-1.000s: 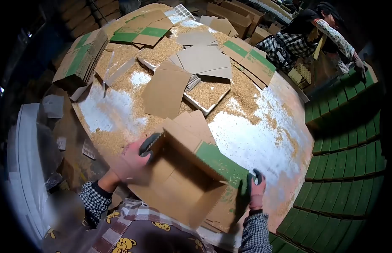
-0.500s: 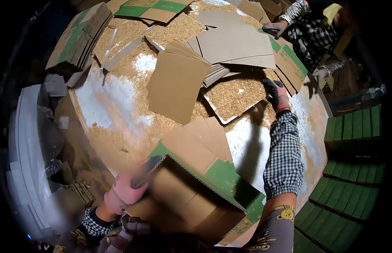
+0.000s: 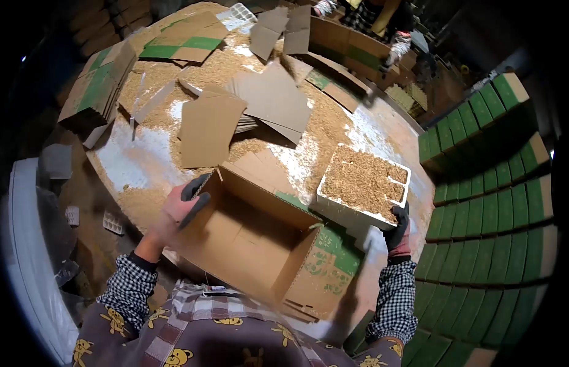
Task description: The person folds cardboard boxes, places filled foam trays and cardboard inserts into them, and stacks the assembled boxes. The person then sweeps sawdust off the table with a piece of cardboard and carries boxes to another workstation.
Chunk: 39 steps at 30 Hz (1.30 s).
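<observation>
An open, empty cardboard box point(image 3: 247, 235) is tilted in front of my body. My left hand point(image 3: 185, 208), in a pink and black glove, grips its left upper edge. My right hand point(image 3: 399, 229), gloved the same way, holds the near right corner of a white foam tray point(image 3: 351, 211) filled with brown husk-like material. The tray is to the right of the box, above flat cardboard with green print point(image 3: 330, 260). Whether the tray touches that cardboard is hard to tell.
Brown sheets point(image 3: 211, 128) and grey sheets point(image 3: 272, 101) lie on the husk-strewn table point(image 3: 137, 159). Folded cartons point(image 3: 97, 88) stand at the left. Rows of green boxes point(image 3: 480, 211) line the right side. Across the table, a co-worker's hand point(image 3: 394, 52) is at a long green-brown carton point(image 3: 345, 46).
My right hand has come back from the table's middle with the husk-filled tray, now beside the box. My left hand still holds the box. The co-worker now has an upright carton.
</observation>
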### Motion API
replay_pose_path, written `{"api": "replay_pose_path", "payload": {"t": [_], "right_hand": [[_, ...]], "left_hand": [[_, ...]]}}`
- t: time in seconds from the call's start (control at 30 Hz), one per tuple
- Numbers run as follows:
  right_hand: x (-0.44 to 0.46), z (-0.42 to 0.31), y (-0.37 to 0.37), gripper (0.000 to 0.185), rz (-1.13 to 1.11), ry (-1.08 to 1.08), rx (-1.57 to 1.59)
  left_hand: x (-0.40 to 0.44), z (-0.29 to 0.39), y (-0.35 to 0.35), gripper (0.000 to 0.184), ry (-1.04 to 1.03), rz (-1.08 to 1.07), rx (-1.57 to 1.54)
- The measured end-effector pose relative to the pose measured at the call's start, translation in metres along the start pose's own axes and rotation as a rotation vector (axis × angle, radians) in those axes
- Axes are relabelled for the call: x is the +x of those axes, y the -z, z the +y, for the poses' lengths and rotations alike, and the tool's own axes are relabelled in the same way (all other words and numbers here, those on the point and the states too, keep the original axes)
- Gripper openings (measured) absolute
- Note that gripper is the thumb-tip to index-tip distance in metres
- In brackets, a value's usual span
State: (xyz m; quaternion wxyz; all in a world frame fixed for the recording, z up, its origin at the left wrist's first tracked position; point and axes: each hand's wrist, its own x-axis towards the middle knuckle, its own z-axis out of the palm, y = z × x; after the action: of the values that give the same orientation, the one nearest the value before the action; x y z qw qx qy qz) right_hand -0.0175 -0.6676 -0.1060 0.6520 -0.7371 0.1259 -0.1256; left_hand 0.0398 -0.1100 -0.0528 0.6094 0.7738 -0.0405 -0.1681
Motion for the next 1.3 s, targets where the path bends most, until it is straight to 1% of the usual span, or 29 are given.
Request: {"api": "replay_pose_path", "payload": {"t": [0.03,0.07,0.13,0.17,0.27,0.3,0.4,0.43,0.47,0.53,0.6,0.67,0.7,0.73,0.8,0.83,0.87,0.9,0.93,0.97,1.0,1.03,1.07,1.13,1.17,1.2,1.23,1.27,1.3], "right_hand": [[-0.031,-0.039,0.005,0.035,0.050,-0.195,0.255],[-0.054,-0.069,0.012,0.039,0.046,-0.281,0.295],[-0.099,-0.129,-0.012,0.049,0.146,-0.354,0.375],[-0.119,-0.143,-0.029,0.050,0.185,-0.323,0.352],[-0.158,-0.174,-0.070,0.054,0.175,-0.464,0.536],[-0.172,-0.176,-0.093,0.055,0.241,-0.518,0.593],[-0.201,-0.159,-0.132,0.047,0.328,-0.371,0.605],[-0.208,-0.148,-0.136,0.046,0.332,-0.303,0.502],[-0.215,-0.125,-0.121,0.043,0.266,-0.224,0.220],[-0.230,-0.081,-0.092,0.039,0.222,-0.050,-0.378],[-0.217,-0.097,-0.101,0.042,-0.072,0.433,-0.770],[-0.207,-0.097,-0.106,0.063,-0.092,-0.176,-0.333],[-0.202,-0.098,-0.108,0.075,-0.008,-0.451,-0.148],[-0.199,-0.104,-0.115,0.078,-0.002,-0.531,-0.108],[-0.187,-0.137,-0.136,0.077,-0.044,-0.572,-0.072],[-0.182,-0.139,-0.132,0.083,-0.102,-0.665,-0.270],[-0.182,-0.139,-0.124,0.089,-0.147,-0.755,-0.466],[-0.185,-0.115,-0.112,0.090,-0.201,-0.628,-0.443],[-0.184,-0.105,-0.110,0.084,-0.124,-0.707,-0.586],[-0.175,-0.108,-0.116,0.080,-0.188,-0.749,-0.942],[-0.159,-0.110,-0.126,0.076,-0.248,-0.773,-1.295],[-0.149,-0.109,-0.135,0.073,-0.317,-0.856,-1.402],[-0.141,-0.098,-0.135,0.071,-0.418,-0.815,-1.510],[-0.139,-0.066,-0.130,0.068,-0.601,-0.686,-1.680],[-0.137,-0.077,-0.138,0.067,-0.634,-0.625,-1.713],[-0.130,-0.082,-0.139,0.060,-0.725,-0.718,-1.715],[-0.131,-0.096,-0.142,0.051,-0.753,-0.725,-1.688],[-0.143,-0.095,-0.136,0.045,-0.644,-0.508,-1.757],[-0.143,-0.112,-0.144,0.042,-0.507,-0.542,-1.741]], "left_hand": [[0.007,-0.010,-0.003,0.048,0.007,-0.019,-0.076],[0.014,-0.005,-0.012,0.048,-0.007,-0.062,-0.094],[0.029,0.011,-0.034,0.048,-0.104,-0.194,-0.097],[0.039,0.014,-0.050,0.044,-0.134,-0.250,-0.062],[0.077,0.013,-0.104,0.037,-0.174,-0.368,-0.058],[0.090,0.002,-0.119,0.034,-0.175,-0.339,-0.079],[0.095,0.012,-0.125,0.031,-0.083,-0.264,-0.277],[0.097,0.006,-0.118,0.034,-0.045,-0.298,-0.221],[0.088,0.019,-0.106,0.039,-0.002,-0.328,-0.168],[0.077,0.009,-0.108,0.046,-0.105,-0.313,-0.136],[0.071,0.026,-0.101,0.045,-0.024,-0.350,-0.001],[0.060,0.029,-0.109,0.044,0.009,-0.333,0.107],[0.068,0.002,-0.121,0.045,-0.194,-0.226,0.108],[0.084,-0.018,-0.116,0.047,-0.272,-0.394,-0.131],[0.109,-0.031,-0.072,0.054,-0.350,-0.115,0.091],[0.133,-0.048,-0.038,0.065,-0.361,0.160,0.298],[0.146,-0.045,0.004,0.083,-0.133,0.350,0.587],[0.168,-0.066,0.033,0.099,0.058,0.595,1.063],[0.185,-0.090,0.063,0.110,0.348,0.561,0.946],[0.194,-0.122,0.095,0.114,0.435,0.428,0.729],[0.207,-0.173,0.116,0.114,0.329,0.440,0.576],[0.190,-0.157,0.122,0.112,0.277,0.410,0.484],[0.188,-0.165,0.130,0.105,0.192,0.423,0.459],[0.178,-0.168,0.139,0.089,0.170,0.538,0.459],[0.174,-0.169,0.142,0.074,0.012,0.628,0.491],[0.168,-0.163,0.137,0.060,-0.151,0.713,0.506],[0.154,-0.133,0.123,0.052,-0.221,0.609,0.196],[0.133,-0.090,0.109,0.044,-0.281,0.513,-0.113],[0.108,-0.045,0.085,0.042,-0.427,0.477,0.073]]}}
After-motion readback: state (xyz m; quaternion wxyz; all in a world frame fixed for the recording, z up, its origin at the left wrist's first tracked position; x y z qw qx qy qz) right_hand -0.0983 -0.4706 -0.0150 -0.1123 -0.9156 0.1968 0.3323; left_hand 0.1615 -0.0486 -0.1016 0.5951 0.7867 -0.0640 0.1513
